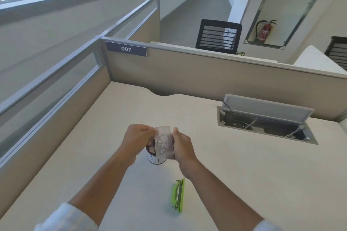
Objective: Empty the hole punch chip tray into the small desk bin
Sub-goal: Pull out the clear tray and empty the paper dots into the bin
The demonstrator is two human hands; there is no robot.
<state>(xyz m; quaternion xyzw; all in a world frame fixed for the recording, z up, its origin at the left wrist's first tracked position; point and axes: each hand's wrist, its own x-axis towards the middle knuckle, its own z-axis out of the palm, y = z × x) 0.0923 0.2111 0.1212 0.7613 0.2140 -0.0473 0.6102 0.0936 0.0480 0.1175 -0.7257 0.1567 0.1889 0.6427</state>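
Observation:
A clear plastic chip tray with paper chips inside is held tilted over a small round desk bin, white with dark markings. My left hand grips the tray's left edge and my right hand grips its right edge. Chips show inside the bin's dark mouth, which the tray partly hides. The green hole punch lies on its side on the desk, nearer to me and to the right of the bin.
The white desk has an open cable box with a raised lid at the far right. Beige partitions close the far and left sides. A black chair stands beyond the partition.

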